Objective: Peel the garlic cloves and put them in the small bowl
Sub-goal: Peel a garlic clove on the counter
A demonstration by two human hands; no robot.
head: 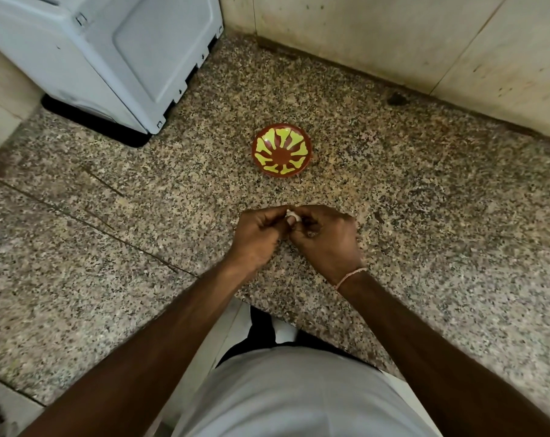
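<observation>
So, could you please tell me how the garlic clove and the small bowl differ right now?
The garlic clove is white and tiny, while the small bowl is far larger, red-brown with yellow-green petal shapes. The clove is pinched between the left hand and right hand and mostly hidden by fingers; the bowl sits untouched on the speckled counter, fully visible and holding nothing. Both lie near the counter's middle.

Small bowl (282,149): one
Garlic clove (292,215): one, as far as can be seen
Hands: two, left hand (257,234), right hand (325,239)
White appliance (109,55): one
Wrist thread (349,276): one
</observation>
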